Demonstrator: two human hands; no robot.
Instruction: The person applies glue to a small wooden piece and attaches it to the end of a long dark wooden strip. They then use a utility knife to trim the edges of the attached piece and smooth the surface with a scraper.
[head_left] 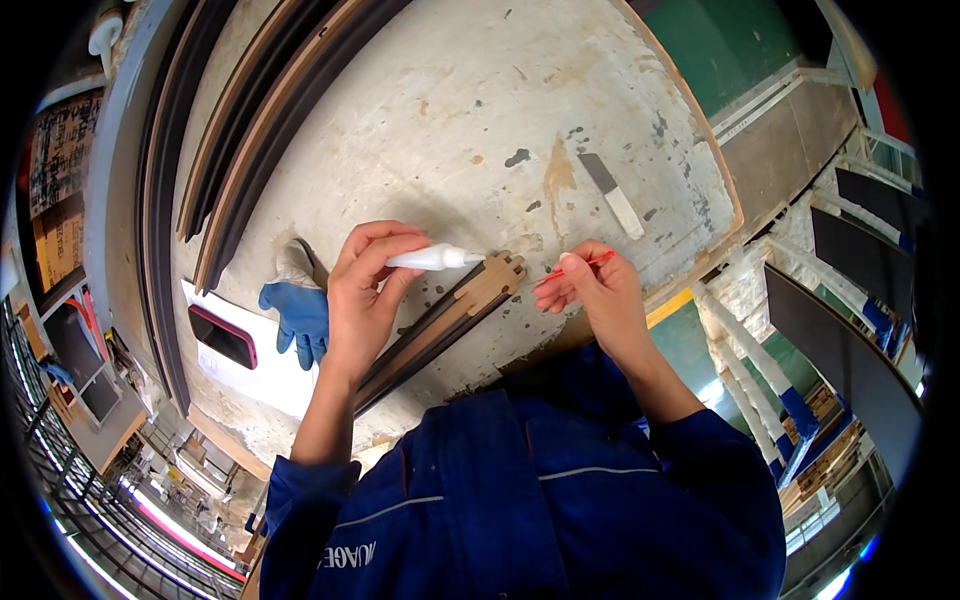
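My left hand (372, 285) is closed around a white squeeze bottle (432, 257) lying almost level, its nozzle pointing right. The nozzle tip is close to the notched brown end (490, 283) of a dark-faced strip (420, 350) on the worktable; I cannot tell if they touch. Just right of that end, my right hand (592, 285) pinches a thin red stick-like tool (600, 259) between thumb and fingers. Part of the tool is hidden by the fingers. The strip's lower end runs out of sight behind my left forearm and jacket.
Several long dark strips (275, 110) lie along the left of the worn worktable (450, 120). A blue-and-grey work glove (297, 305) and a phone (222, 336) rest on white paper (270, 375). A flat scraper-like blade (610, 195) lies at right. Racks with dark panels (830, 340) stand beyond.
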